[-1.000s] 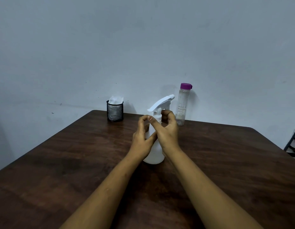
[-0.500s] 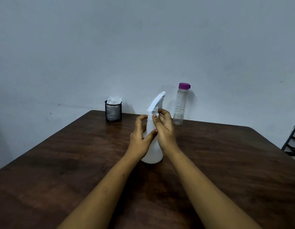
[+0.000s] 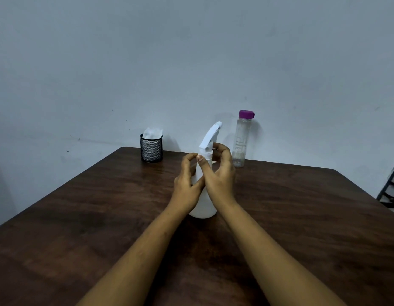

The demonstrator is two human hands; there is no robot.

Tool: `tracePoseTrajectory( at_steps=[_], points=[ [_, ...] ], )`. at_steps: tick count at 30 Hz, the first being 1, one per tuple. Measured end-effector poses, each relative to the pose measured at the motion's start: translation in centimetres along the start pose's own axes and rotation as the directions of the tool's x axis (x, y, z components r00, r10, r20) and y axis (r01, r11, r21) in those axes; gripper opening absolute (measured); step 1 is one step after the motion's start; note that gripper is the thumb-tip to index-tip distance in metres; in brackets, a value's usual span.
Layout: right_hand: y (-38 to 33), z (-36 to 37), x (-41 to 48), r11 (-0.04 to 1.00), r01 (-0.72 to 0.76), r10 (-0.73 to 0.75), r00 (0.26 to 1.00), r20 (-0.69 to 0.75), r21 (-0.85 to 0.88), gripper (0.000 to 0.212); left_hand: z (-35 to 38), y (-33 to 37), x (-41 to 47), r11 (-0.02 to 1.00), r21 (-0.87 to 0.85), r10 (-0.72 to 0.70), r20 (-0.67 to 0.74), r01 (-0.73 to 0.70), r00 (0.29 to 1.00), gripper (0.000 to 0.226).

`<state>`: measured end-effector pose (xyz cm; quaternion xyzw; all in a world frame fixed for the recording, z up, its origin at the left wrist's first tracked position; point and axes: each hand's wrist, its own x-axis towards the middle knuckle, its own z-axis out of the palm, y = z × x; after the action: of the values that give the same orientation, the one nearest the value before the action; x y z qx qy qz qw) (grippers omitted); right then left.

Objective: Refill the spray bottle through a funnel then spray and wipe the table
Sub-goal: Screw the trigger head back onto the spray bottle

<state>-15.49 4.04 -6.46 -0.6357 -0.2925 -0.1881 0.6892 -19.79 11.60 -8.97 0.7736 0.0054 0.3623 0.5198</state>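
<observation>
A white spray bottle (image 3: 203, 206) stands upright in the middle of the dark wooden table (image 3: 81, 206). Its white trigger head (image 3: 210, 135) points away from me, towards the wall. My left hand (image 3: 187, 186) wraps the bottle's upper body from the left. My right hand (image 3: 220, 173) grips the collar under the trigger head, thumb across the front. A clear water bottle (image 3: 242, 142) with a purple cap stands behind, at the table's far edge. No funnel is in view.
A black mesh cup (image 3: 151, 149) holding white cloth or tissue stands at the far left of the table, near the wall. A dark metal rack (image 3: 392, 186) shows at the right edge of the view.
The trigger head has turned from pointing right to pointing away from me. My right hand's fingers have shifted around the collar. The bottle's base has stayed in place.
</observation>
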Motion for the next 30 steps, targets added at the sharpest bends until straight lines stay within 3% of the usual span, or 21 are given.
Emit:
tracePoseTrajectory(
  at_steps=[4, 13, 21, 30],
  points=[
    [0.26, -0.03, 0.05, 0.991, -0.057, 0.051, 0.997, 0.049, 0.124, 0.027, 0.02, 0.03, 0.06, 1.000, 0.014, -0.001, -0.007, 0.001, 1.000, 0.047],
    [-0.05, -0.40, 0.04, 0.999, 0.009, -0.011, 0.999, 0.043, 0.043, 0.022, 0.00, 0.52, -0.10, 1.000, 0.012, -0.010, -0.002, 0.010, 1.000, 0.047],
    [-0.31, -0.21, 0.06, 0.997, -0.031, 0.025, 0.996, 0.085, 0.069, 0.017, 0.05, 0.48, -0.11, 1.000, 0.007, -0.030, 0.000, 0.030, 1.000, 0.048],
    [-0.39, -0.31, 0.14, 1.000, 0.001, 0.000, 0.997, 0.075, -0.016, 0.028, 0.10, 0.35, -0.14, 1.000, 0.023, -0.020, -0.007, 0.020, 1.000, 0.048]
  ],
)
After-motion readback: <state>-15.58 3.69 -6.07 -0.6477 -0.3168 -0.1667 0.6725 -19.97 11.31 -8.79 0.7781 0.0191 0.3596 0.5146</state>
